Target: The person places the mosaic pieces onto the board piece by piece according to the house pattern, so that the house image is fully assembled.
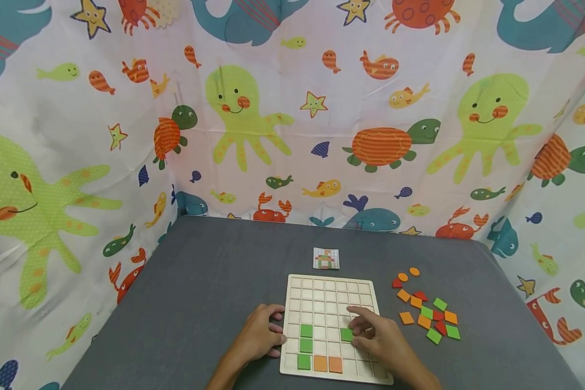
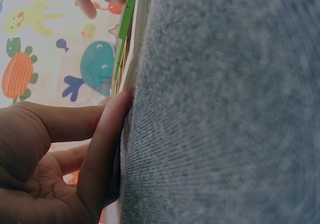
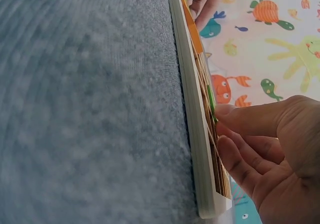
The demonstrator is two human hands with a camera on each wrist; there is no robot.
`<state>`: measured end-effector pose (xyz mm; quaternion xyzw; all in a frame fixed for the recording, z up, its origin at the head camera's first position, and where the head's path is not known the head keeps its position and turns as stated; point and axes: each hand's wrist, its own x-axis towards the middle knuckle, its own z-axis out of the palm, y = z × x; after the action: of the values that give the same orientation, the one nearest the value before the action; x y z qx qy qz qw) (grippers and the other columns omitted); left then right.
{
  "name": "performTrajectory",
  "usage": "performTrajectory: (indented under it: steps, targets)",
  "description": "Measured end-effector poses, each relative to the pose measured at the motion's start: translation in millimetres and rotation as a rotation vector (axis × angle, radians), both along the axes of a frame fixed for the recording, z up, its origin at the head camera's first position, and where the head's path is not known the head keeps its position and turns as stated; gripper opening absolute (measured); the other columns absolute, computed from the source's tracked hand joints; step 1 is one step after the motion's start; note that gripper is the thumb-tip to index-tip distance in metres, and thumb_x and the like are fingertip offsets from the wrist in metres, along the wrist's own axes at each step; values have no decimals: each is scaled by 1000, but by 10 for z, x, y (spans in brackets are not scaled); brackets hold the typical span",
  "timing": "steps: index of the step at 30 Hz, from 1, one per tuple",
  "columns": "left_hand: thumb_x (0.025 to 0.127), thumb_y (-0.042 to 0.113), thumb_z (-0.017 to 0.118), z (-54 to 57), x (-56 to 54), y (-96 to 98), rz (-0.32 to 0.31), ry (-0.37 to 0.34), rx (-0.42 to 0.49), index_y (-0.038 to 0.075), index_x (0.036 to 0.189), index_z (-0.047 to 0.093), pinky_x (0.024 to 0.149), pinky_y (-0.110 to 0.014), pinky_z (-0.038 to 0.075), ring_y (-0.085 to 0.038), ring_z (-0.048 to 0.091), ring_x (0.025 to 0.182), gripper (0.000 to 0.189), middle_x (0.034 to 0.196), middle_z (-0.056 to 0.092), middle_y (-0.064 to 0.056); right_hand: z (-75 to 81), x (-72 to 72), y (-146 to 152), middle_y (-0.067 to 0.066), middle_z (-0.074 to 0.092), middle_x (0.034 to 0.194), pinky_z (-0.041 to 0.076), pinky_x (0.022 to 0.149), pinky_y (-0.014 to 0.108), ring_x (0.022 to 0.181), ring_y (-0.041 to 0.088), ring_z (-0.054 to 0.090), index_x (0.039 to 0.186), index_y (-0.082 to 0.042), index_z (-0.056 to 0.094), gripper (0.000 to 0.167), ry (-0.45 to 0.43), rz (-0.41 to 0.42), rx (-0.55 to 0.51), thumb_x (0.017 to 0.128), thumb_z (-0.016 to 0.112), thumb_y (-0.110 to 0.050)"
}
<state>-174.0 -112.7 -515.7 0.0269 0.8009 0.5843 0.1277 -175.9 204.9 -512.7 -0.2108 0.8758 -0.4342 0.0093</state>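
A pale wooden grid board lies on the dark cloth. Green square tiles fill several cells, one of them in the bottom row beside two orange square tiles. My left hand rests at the board's left edge, its fingertips touching the rim. Over the right half of the board, my right hand pinches a green square tile at its right side; the thumb touches it in the right wrist view. Part of that tile is hidden behind the fingers.
Loose orange, red and green tiles, squares, circles and other shapes, lie scattered right of the board. Behind it is a small card with a coloured grid picture. A sea-animal curtain hangs behind the dark cloth-covered table.
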Motion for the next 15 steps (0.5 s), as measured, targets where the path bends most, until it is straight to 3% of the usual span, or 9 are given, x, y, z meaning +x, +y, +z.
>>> performTrajectory:
  steps: [8,15]
  targets:
    - [80,-15,79,11,-6,9,-4,6,1,-2,139,61,52,-38,64,-23,65,94,63,119,54,-14,-8,22,42,5,77,102,63,68,25,83,9,72,137,-2,66,58,34,-34,-1,83,85,4]
    - [79,-15,79,12,-2,10,2,6,1,-2,139,61,52,-39,64,-22,66,93,64,118,54,-14,12,61,175,2,75,101,60,67,24,84,7,70,137,-7,68,60,-17,-149,2,81,88,1]
